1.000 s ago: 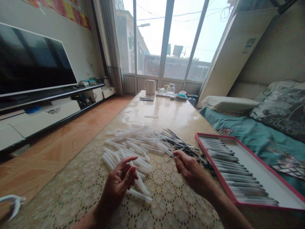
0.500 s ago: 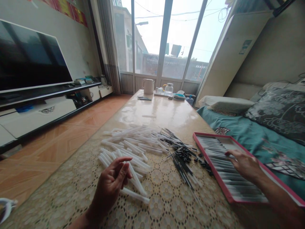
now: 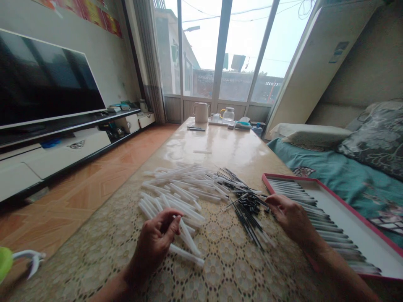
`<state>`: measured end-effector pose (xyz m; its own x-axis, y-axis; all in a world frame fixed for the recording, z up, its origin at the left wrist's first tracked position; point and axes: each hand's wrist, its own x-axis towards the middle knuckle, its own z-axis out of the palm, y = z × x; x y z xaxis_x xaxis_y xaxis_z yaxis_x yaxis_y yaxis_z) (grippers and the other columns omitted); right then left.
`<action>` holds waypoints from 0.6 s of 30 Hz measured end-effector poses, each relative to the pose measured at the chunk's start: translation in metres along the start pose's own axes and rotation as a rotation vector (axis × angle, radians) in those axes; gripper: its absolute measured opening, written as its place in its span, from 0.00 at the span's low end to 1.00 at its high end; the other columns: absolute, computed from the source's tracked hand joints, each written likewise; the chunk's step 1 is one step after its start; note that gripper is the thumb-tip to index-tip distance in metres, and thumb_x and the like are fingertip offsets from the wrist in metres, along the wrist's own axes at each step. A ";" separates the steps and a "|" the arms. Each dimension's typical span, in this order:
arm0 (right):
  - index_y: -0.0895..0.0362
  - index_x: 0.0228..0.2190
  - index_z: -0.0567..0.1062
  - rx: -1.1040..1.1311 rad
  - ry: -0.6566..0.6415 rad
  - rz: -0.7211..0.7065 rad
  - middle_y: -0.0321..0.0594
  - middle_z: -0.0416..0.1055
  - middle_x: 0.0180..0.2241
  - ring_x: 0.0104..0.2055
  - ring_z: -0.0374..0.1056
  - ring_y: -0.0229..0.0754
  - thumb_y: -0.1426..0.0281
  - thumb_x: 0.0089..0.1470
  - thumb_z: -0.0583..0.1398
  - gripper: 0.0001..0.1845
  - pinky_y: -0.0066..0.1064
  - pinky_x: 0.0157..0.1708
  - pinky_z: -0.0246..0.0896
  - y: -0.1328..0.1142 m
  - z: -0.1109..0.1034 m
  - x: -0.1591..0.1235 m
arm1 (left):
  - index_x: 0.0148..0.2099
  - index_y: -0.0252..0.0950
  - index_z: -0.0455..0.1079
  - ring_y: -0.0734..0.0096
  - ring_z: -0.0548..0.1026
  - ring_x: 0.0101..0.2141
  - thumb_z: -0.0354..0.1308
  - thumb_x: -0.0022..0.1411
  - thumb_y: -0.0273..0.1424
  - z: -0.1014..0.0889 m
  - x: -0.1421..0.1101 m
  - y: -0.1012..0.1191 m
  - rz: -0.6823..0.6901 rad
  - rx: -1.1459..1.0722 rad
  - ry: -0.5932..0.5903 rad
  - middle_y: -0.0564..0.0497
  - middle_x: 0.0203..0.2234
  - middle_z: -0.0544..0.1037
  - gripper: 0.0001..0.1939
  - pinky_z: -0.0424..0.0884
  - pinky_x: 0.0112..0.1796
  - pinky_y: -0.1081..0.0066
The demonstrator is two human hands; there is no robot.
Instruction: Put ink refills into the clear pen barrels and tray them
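My left hand [image 3: 159, 237] hovers at the near edge of a pile of white translucent tubes [image 3: 189, 197], fingers loosely curled, thumb and index finger slightly apart; I see nothing in it. My right hand [image 3: 288, 216] is over the near-left rim of a shallow pink-rimmed box [image 3: 362, 209]. Its fingertips reach towards thin black rods [image 3: 247, 224] and small black caps [image 3: 252, 203] heaped on the table. Its fingers look loosely bent, with nothing visible in them. Inside the box lies a row of dark-tipped, pen-like tubes [image 3: 333, 228].
The long table has a patterned cover [image 3: 226, 268]. At its far end stand a pitcher [image 3: 200, 112], a glass teapot [image 3: 228, 114] and a tissue pack [image 3: 243, 123]. One tube [image 3: 202, 152] lies apart from the pile. A bed or sofa [image 3: 327, 159] borders the right side.
My right hand has moved left from above the tubes in the box towards the black caps and rods. The left hand stays by the white tubes. The view has shifted slightly.
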<state>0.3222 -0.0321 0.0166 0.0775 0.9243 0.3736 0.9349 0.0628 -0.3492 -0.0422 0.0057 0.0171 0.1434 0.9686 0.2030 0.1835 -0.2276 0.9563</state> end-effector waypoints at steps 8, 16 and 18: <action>0.57 0.32 0.73 0.167 -0.169 -0.125 0.41 0.70 0.34 0.38 0.65 0.41 0.76 0.51 0.55 0.07 0.31 0.39 0.58 -0.108 0.055 0.021 | 0.35 0.36 0.73 0.73 0.68 0.19 0.58 0.56 0.34 -0.005 0.002 -0.004 0.000 0.091 -0.039 0.54 0.16 0.72 0.07 0.63 0.20 0.77; 0.56 0.27 0.70 0.201 -0.248 -0.140 0.35 0.68 0.28 0.32 0.63 0.37 0.71 0.49 0.58 0.02 0.26 0.31 0.54 -0.156 0.076 0.013 | 0.32 0.37 0.73 0.74 0.67 0.17 0.59 0.55 0.34 -0.004 -0.001 0.003 -0.020 0.101 -0.027 0.55 0.16 0.71 0.06 0.61 0.19 0.77; 0.56 0.26 0.70 0.220 -0.251 -0.117 0.35 0.68 0.28 0.31 0.63 0.37 0.72 0.49 0.57 0.02 0.25 0.30 0.53 -0.155 0.077 0.012 | 0.32 0.37 0.73 0.73 0.67 0.18 0.59 0.54 0.33 -0.004 -0.001 0.003 -0.020 0.087 -0.029 0.55 0.15 0.71 0.06 0.62 0.19 0.77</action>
<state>0.1515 -0.0015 0.0090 -0.1394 0.9680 0.2086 0.8332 0.2285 -0.5035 -0.0457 0.0045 0.0206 0.1669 0.9700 0.1770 0.2704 -0.2177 0.9378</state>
